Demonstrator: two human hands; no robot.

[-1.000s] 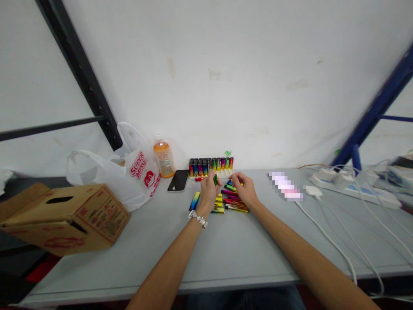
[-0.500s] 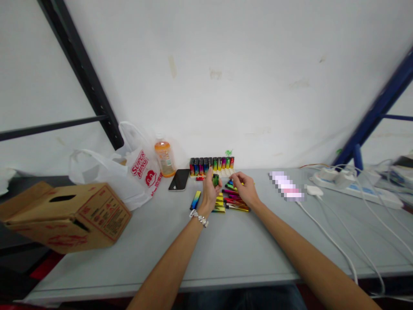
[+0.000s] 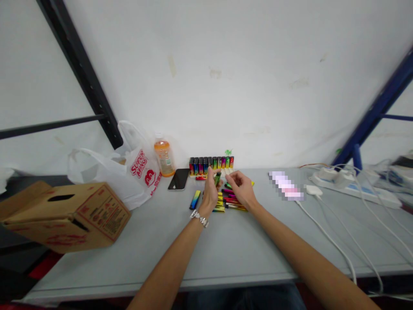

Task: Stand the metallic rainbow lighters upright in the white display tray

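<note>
My left hand (image 3: 211, 194), with a silver bracelet at the wrist, is closed around a green lighter (image 3: 218, 177) held upright. Just to its right is my right hand (image 3: 244, 189), its thumb and fingertips drawn together close to that lighter; what they pinch, if anything, I cannot make out. Shiny coloured lighters (image 3: 200, 166) stand in rows in a holder behind my hands. More loose lighters (image 3: 237, 207) lie under and between the hands, partly covered by them. A blue and yellow lighter (image 3: 195, 200) rests apart, left of my left hand.
Left of the lighters are a dark phone (image 3: 178, 179), an orange bottle (image 3: 164, 157), a white plastic bag (image 3: 132, 189) and a cardboard box (image 3: 93, 215). At right lie a pixelated phone (image 3: 285, 185), a white charger (image 3: 314, 190), cables and a power strip (image 3: 358, 191).
The lighter in my left hand has turned more upright and shows more of its length. My right hand has shifted slightly left, nearer to it.
</note>
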